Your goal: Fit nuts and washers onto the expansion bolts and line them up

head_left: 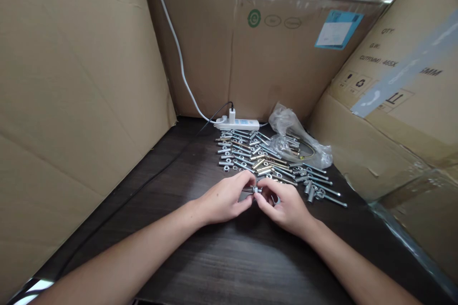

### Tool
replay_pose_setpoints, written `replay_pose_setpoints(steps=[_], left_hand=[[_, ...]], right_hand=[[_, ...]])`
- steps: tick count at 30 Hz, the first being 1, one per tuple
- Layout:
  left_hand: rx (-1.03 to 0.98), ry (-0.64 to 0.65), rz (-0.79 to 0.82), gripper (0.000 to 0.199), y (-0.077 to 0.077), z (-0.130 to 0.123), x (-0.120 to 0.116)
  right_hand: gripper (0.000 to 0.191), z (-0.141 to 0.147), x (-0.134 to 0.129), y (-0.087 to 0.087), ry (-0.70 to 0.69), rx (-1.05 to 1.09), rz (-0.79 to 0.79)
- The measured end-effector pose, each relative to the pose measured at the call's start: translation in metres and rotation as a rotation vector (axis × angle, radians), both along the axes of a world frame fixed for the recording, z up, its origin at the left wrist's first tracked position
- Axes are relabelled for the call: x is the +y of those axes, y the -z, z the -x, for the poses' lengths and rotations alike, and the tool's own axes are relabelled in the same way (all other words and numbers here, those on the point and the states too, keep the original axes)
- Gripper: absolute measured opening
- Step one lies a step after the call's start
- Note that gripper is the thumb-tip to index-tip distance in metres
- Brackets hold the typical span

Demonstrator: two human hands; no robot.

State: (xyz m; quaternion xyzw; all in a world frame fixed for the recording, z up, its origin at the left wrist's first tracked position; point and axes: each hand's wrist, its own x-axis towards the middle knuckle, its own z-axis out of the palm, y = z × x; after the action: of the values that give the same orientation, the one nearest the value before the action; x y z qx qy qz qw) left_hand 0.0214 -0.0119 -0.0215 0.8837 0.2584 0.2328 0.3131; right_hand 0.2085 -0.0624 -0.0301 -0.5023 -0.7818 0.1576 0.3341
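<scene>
My left hand point(229, 198) and my right hand point(284, 205) meet over the middle of the dark table, both with fingers closed. Between their fingertips is a small silvery bolt with a nut point(256, 190) on it. The left fingers grip its shank side, and the right thumb and forefinger pinch the end by the nut. Much of the bolt is hidden by the fingers. Just beyond the hands lie rows of metal bolts point(284, 167), short sleeves point(310, 194), nuts point(226, 168) and washers, some silvery and some brassy.
A white power strip point(238, 124) with a plugged-in charger stands at the back. Its white cable point(175, 38) rises along the cardboard wall point(200, 47); a black cable point(153, 175) crosses the table's left side. Right of the strip lies a clear plastic bag point(286, 119). Cardboard encloses three sides.
</scene>
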Motion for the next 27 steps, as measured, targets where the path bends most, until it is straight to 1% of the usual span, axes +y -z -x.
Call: replay_pose_setpoints(steps=[2, 5, 7, 11, 15, 18, 21, 24, 27], left_hand=[[0.002, -0.021, -0.01, 0.015, 0.0, 0.0, 0.002], [0.041, -0.02, -0.024, 0.014, 0.002, 0.001, 0.006], [0.072, 0.0, -0.022, 0.016, 0.004, 0.001, 0.009], [0.104, 0.017, -0.037, 0.014, 0.005, 0.0, 0.009], [0.095, 0.023, -0.081, 0.007, 0.004, -0.003, 0.007], [0.099, 0.017, -0.116, 0.002, 0.002, -0.005, 0.006], [0.094, 0.019, -0.155, 0.004, 0.002, -0.007, 0.005], [0.083, 0.025, -0.18, 0.005, 0.002, -0.008, 0.004], [0.096, 0.035, -0.178, 0.006, 0.004, -0.009, 0.004]], right_hand=[[0.007, -0.003, 0.0, -0.001, 0.036, 0.037, -0.077], [0.005, -0.008, 0.0, -0.004, 0.129, 0.099, -0.17], [0.005, -0.01, 0.0, -0.006, 0.172, 0.119, -0.187], [0.008, -0.009, 0.0, -0.008, 0.185, 0.143, -0.161], [0.009, -0.007, 0.0, -0.009, 0.174, 0.146, -0.141], [0.01, -0.008, 0.0, -0.007, 0.127, 0.166, -0.123], [0.013, -0.008, 0.001, -0.002, 0.065, 0.194, -0.094], [0.012, -0.008, 0.001, 0.003, 0.008, 0.141, -0.09], [0.012, -0.006, 0.001, 0.004, -0.005, 0.095, -0.1]])
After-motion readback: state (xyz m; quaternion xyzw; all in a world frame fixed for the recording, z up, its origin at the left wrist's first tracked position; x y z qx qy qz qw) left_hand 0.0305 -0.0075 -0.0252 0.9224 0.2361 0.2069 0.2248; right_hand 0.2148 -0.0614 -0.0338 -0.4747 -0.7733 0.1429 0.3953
